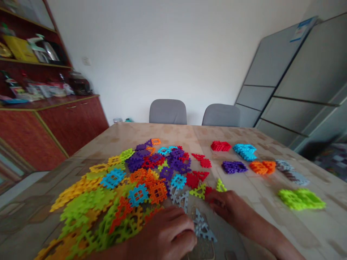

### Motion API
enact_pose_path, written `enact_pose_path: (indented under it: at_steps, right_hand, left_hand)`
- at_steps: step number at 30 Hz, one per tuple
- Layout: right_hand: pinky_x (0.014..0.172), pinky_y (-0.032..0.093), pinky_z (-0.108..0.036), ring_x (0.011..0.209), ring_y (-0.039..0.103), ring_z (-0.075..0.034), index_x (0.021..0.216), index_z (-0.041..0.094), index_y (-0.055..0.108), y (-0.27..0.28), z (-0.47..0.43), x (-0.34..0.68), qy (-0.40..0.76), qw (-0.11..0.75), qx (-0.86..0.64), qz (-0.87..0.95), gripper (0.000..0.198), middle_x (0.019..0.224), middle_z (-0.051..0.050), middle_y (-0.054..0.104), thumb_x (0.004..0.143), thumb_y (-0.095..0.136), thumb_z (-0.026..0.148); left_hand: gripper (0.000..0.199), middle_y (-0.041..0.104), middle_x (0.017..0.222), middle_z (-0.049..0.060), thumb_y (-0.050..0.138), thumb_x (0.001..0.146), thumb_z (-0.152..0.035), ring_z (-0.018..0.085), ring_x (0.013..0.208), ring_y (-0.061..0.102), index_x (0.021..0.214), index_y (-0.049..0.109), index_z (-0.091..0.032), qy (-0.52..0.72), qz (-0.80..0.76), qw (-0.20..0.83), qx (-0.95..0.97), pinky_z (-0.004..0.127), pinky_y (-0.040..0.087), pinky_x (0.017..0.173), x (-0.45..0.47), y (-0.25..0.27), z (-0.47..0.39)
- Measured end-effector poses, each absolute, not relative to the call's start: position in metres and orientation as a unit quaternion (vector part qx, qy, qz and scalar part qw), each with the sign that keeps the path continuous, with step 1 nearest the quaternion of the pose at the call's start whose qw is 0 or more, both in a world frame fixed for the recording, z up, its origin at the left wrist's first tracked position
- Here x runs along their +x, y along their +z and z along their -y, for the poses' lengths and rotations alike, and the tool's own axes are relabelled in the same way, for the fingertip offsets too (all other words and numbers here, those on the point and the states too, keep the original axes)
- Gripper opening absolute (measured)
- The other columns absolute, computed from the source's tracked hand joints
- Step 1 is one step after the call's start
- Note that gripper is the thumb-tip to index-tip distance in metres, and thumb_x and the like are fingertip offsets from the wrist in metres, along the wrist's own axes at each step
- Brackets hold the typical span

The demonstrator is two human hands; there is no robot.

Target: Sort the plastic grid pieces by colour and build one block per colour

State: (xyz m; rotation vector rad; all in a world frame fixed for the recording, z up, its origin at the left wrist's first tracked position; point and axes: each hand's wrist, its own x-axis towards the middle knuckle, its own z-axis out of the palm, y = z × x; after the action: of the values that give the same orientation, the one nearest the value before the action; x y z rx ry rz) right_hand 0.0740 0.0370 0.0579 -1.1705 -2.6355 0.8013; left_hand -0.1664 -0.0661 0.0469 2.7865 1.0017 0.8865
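A large pile of toothed plastic interlocking building pieces in several colours spreads over the left and middle of the table. My left hand rests at the pile's near edge with its fingers curled; whatever they hold is hidden. Just right of it lie grey triangular pieces. My right hand reaches in from the right, fingertips closed at a small red building piece that is partly covered. Lime triangle pieces, one left of that hand and one beyond it, lie close by.
Sorted stacks stand on the right: red, light blue, purple, orange, grey and lime. Two grey chairs are behind the patterned table. A red-brown cabinet stands at left.
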Motion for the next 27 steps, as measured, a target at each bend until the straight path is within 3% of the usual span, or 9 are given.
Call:
enact_pose_path:
  at_steps: [2,5,9,14,16,20,23,27]
  right_hand:
    - [0.057,0.036,-0.024,0.070,0.063,-0.018,0.080,0.018,0.065,0.064,-0.034,0.074,0.277,0.070,-0.388,0.876,0.020,0.076,-0.003,0.071,0.093,0.050,0.020]
    - [0.057,0.035,-0.023,0.069,0.063,-0.016,0.078,0.018,0.065,0.065,-0.031,0.076,0.296,0.059,-0.390,0.870,0.016,0.074,-0.002,0.070,0.089,0.054,0.016]
    - [0.059,0.039,-0.022,0.069,0.063,-0.016,0.084,0.018,0.068,0.061,-0.029,0.079,0.343,0.051,-0.372,0.861,0.013,0.076,-0.001,0.070,0.085,0.057,0.011]
    - [0.058,0.037,-0.022,0.070,0.063,-0.016,0.088,0.020,0.068,0.059,-0.021,0.075,0.332,0.019,-0.370,0.867,0.017,0.079,0.001,0.070,0.074,0.068,0.010]
    - [0.057,0.035,-0.022,0.071,0.063,-0.015,0.088,0.020,0.067,0.060,-0.016,0.072,0.329,0.003,-0.369,0.869,0.019,0.080,0.002,0.071,0.073,0.071,0.011]
    - [0.055,0.034,-0.022,0.069,0.064,-0.015,0.094,0.021,0.066,0.067,-0.008,0.066,0.353,-0.016,-0.369,0.860,0.019,0.080,0.003,0.071,0.077,0.071,0.013]
    - [0.061,0.038,-0.025,0.074,0.065,-0.017,0.095,0.021,0.067,0.071,-0.006,0.063,0.318,0.004,-0.366,0.875,0.014,0.083,0.001,0.071,0.082,0.072,0.017]
    - [0.077,0.044,-0.029,0.095,0.064,-0.023,0.108,0.022,0.068,0.067,-0.001,0.055,0.278,0.041,-0.297,0.913,0.039,0.106,-0.003,0.068,0.074,0.087,0.029]
  left_hand:
    - [0.010,0.067,0.093,-0.001,0.064,0.101,-0.024,0.016,0.080,0.062,0.093,0.059,-0.021,0.228,-0.351,0.045,0.907,0.025,0.048,0.072,-0.156,0.039,0.063]
    - [0.034,0.069,0.105,0.000,0.082,0.086,-0.034,0.020,0.091,0.065,0.111,0.061,-0.025,0.169,-0.412,0.112,0.888,0.026,0.051,0.077,-0.154,0.037,0.062]
    - [0.040,0.071,0.115,0.001,0.088,0.079,-0.030,0.026,0.106,0.064,0.112,0.066,-0.028,0.133,-0.456,0.161,0.865,0.033,0.051,0.090,-0.175,0.046,0.066]
    - [0.059,0.068,0.130,0.005,0.086,0.079,-0.044,0.029,0.117,0.060,0.130,0.061,-0.027,0.125,-0.425,0.163,0.881,0.041,0.045,0.106,-0.193,0.045,0.077]
    - [0.054,0.069,0.126,0.005,0.085,0.081,-0.043,0.029,0.115,0.061,0.127,0.062,-0.027,0.116,-0.428,0.158,0.882,0.044,0.041,0.111,-0.193,0.042,0.079]
    - [0.017,0.070,0.105,0.000,0.074,0.087,-0.016,0.023,0.103,0.063,0.099,0.068,-0.027,0.094,-0.449,0.158,0.874,0.048,0.032,0.117,-0.190,0.042,0.079]
    - [0.020,0.068,0.103,0.000,0.067,0.087,-0.008,0.022,0.101,0.061,0.095,0.066,-0.027,0.103,-0.455,0.151,0.871,0.045,0.035,0.114,-0.192,0.042,0.079]
    - [0.021,0.066,0.099,0.000,0.064,0.088,-0.007,0.021,0.097,0.060,0.096,0.065,-0.027,0.119,-0.446,0.128,0.878,0.039,0.041,0.108,-0.195,0.041,0.080]
